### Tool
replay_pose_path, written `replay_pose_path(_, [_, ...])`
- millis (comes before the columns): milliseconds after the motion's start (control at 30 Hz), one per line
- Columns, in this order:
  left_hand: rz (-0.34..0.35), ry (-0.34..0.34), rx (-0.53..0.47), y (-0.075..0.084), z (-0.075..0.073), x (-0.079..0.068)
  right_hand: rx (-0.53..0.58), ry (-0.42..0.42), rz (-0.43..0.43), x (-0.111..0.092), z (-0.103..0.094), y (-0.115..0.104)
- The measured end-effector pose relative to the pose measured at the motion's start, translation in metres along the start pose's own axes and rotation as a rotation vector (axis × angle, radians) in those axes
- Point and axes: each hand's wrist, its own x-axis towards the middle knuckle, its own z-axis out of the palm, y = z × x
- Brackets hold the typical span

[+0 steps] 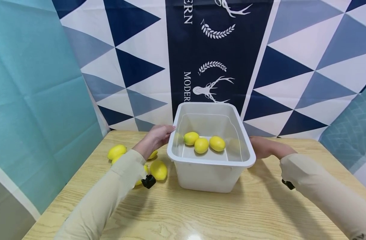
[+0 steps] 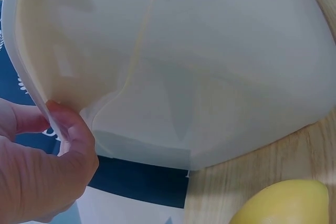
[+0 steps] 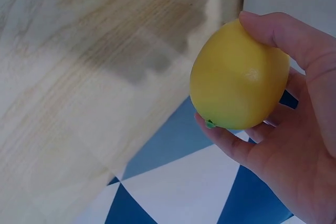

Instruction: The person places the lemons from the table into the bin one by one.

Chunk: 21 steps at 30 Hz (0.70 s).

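Observation:
A white plastic bin (image 1: 206,176) stands on the wooden table, and three yellow lemons (image 1: 217,143) lie on its floor. At its left side, my left hand (image 1: 159,135) pinches the rim between thumb and fingers; the left wrist view shows this grip (image 2: 58,156) up close. My right hand (image 1: 260,147) is beside the bin's right wall. In the right wrist view that hand (image 3: 299,124) holds a lemon (image 3: 239,80) with a green stem end, its thumb on top and fingers around the far side. From the head view this lemon is hidden.
Several more lemons (image 1: 159,170) lie on the table (image 1: 183,213) left of the bin, partly covered by my left forearm. Behind the table hangs a patterned cloth (image 1: 141,66), with a teal cloth (image 1: 36,100) along the left side.

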Motion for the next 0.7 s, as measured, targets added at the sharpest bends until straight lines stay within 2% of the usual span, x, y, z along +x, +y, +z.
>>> replay_pose_path(267, [0.007, 0.009, 0.026, -0.003, 0.002, -0.001, -0.062, 0.075, -0.044, -0.006, -0.006, -0.001])
replay_pose_path(567, [0.015, 0.013, 0.033, -0.003, 0.002, -0.003, -0.051, 0.093, 0.07, -0.006, -0.02, -0.007])
replay_pose_path(700, [0.018, 0.013, 0.037, -0.001, 0.001, -0.003, -0.08, 0.14, 0.075, -0.005, -0.025, -0.009])
